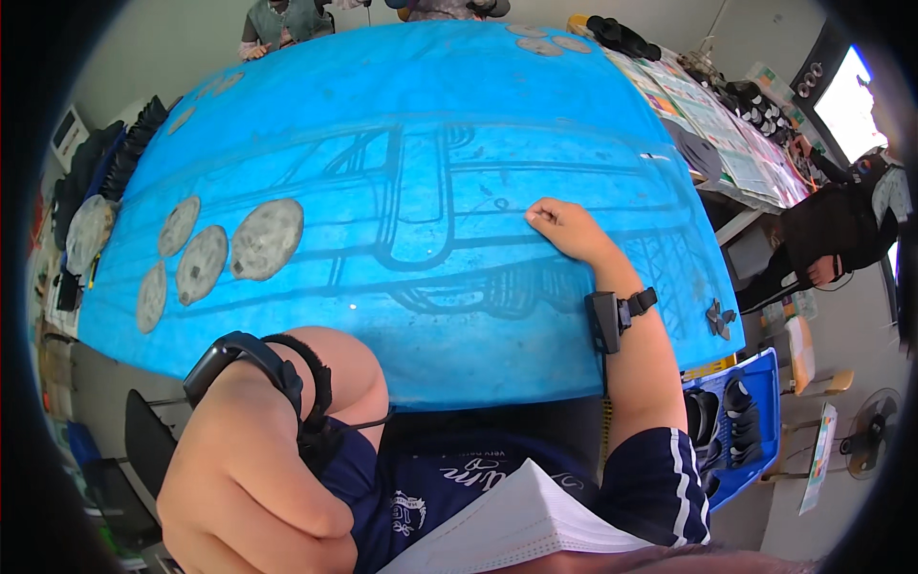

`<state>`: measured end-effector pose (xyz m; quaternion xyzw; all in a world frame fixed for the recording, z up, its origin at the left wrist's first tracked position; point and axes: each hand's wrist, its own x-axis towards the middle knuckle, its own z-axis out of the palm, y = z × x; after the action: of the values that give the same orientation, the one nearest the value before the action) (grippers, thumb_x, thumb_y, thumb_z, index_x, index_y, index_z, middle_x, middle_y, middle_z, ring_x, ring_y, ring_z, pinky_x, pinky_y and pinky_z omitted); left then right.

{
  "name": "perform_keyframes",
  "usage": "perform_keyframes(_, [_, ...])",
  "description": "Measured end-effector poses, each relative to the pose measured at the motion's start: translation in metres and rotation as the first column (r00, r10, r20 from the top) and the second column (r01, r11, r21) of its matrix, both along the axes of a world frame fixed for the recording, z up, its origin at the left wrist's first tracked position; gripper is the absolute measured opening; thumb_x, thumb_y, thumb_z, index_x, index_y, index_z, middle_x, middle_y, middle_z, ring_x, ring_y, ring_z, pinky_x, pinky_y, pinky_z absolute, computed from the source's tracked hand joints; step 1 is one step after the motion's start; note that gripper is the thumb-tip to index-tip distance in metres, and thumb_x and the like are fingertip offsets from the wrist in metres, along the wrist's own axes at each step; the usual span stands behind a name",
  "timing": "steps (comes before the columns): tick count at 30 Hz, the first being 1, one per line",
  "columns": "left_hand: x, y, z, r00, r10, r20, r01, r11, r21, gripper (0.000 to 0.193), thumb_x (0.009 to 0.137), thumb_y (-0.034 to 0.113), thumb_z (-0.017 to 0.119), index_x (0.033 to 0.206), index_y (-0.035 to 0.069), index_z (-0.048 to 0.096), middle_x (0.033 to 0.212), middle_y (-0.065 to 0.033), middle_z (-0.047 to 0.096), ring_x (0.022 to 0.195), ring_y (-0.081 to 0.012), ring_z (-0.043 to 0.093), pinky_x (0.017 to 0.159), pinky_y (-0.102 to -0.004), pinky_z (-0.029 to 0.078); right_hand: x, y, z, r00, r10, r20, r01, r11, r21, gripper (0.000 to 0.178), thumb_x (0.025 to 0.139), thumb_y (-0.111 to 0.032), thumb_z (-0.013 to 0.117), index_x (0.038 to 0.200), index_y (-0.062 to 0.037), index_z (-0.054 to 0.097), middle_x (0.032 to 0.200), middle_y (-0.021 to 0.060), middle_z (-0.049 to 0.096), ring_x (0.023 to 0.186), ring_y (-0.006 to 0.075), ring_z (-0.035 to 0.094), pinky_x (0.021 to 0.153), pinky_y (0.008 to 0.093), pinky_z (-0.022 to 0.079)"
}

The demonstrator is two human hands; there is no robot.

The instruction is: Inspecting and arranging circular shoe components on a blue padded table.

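Observation:
My right hand (571, 230) rests on the blue-covered table (535, 354), its fingers curled in and nothing showing in them. A black device is strapped to that wrist (609, 320). Close to the camera at the lower left is my raised left hand (253, 469), bent back from its wrist with the fingers folded together. Whatever those fingers may hold is hidden. That wrist carries a black strapped device (239, 364) too. Several round grey, smudged discs (269, 239) lie on the table's left part, apart from both hands.
More grey discs (540, 46) lie along the far edge. A small dark, bladed piece (719, 320) sits at the right edge. Below it, a blue crate (755, 450) holds black curved parts. People stand beyond the table, and one person (841, 230) is at right. A fan (868, 435) stands lower right.

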<state>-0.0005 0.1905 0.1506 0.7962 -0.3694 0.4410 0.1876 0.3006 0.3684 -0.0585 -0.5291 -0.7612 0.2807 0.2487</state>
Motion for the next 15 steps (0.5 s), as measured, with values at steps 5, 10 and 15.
perform_keyframes(5, [0.001,-0.009,0.006,0.999,0.036,-0.036,-0.034,0.999,0.038,0.018,0.078,0.004,0.051,0.060,0.006,0.052,0.063,-0.0034,0.059,0.057,-0.0143,0.057,0.055,-0.0240,0.044,0.000,-0.005,0.003,1.000,-0.005,-0.025,0.005,1.000,0.007,0.028,0.089,-0.030,0.060,0.103,-0.0059,0.065,0.077,0.0088,0.064,0.069,0.0203,0.058,0.064,0.0348,0.046])
perform_keyframes(10, [0.004,-0.023,-0.005,0.954,0.118,0.274,-0.118,0.993,-0.017,0.015,0.081,0.009,0.061,0.066,0.011,0.060,0.074,0.0046,0.063,0.065,-0.0096,0.063,0.061,-0.0215,0.046,0.002,-0.003,0.002,0.999,0.027,0.034,-0.028,0.999,0.042,0.030,0.089,-0.032,0.060,0.103,-0.0061,0.065,0.079,0.0105,0.064,0.071,0.0228,0.059,0.064,0.0354,0.047])
perform_keyframes(15, [-0.009,-0.041,-0.015,0.817,0.452,0.359,-0.370,0.887,-0.275,0.004,0.082,0.026,0.070,0.086,0.026,0.070,0.089,0.0179,0.066,0.085,-0.0011,0.060,0.075,-0.0198,0.040,0.002,-0.001,-0.001,0.999,0.050,0.022,-0.051,0.995,0.081,0.030,0.089,-0.032,0.060,0.102,-0.0060,0.065,0.077,0.0106,0.064,0.070,0.0233,0.059,0.063,0.0360,0.046])
